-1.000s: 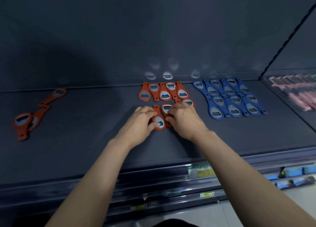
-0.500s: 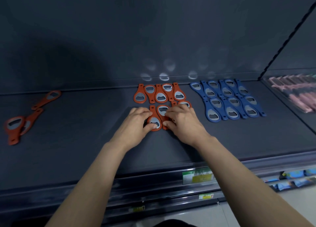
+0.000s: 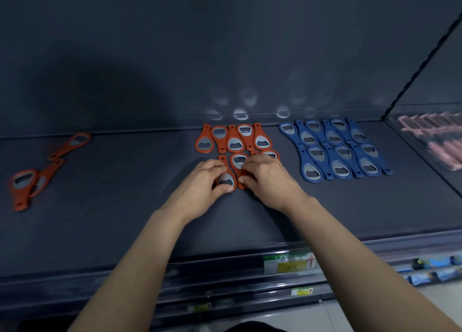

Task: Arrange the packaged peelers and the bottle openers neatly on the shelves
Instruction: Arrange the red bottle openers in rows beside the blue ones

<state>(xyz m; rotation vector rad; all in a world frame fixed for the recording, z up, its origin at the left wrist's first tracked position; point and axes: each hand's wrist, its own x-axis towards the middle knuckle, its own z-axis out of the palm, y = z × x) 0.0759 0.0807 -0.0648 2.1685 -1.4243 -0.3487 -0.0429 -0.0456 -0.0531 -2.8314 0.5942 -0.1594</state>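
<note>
Fingers and thumb of our left grip [image 3: 200, 181] curl round the round head of an orange opener [image 3: 226, 180], pinching it flat against the shelf [image 3: 125, 219]. Our right grip [image 3: 268, 179] sits just beside it. Its thumb and fingertips pinch the second orange opener [image 3: 238, 162], which lies the other way round and touches the first. A third opener [image 3: 271, 154] peeks out from behind the right knuckles.

Just behind these lies the back row of orange openers [image 3: 232, 139], five laid head to tail. To the right, apart from the orange ones, the blue openers [image 3: 335, 149] lie in two tidy rows. Far to the left, three loose orange openers [image 3: 30, 179] lie scattered. Pink packaged peelers [image 3: 435, 141] lie on the neighbouring shelf section at the right edge.

The shelf is dark and matt, and the dark back wall [image 3: 225, 44] carries pale reflections. A green and yellow price label [image 3: 287, 263] sits on the front rail, and blue packets [image 3: 435, 271] show below.

Compared with a second ago, we see both grips on the same two openers in the same spot, and the rows are unchanged.
</note>
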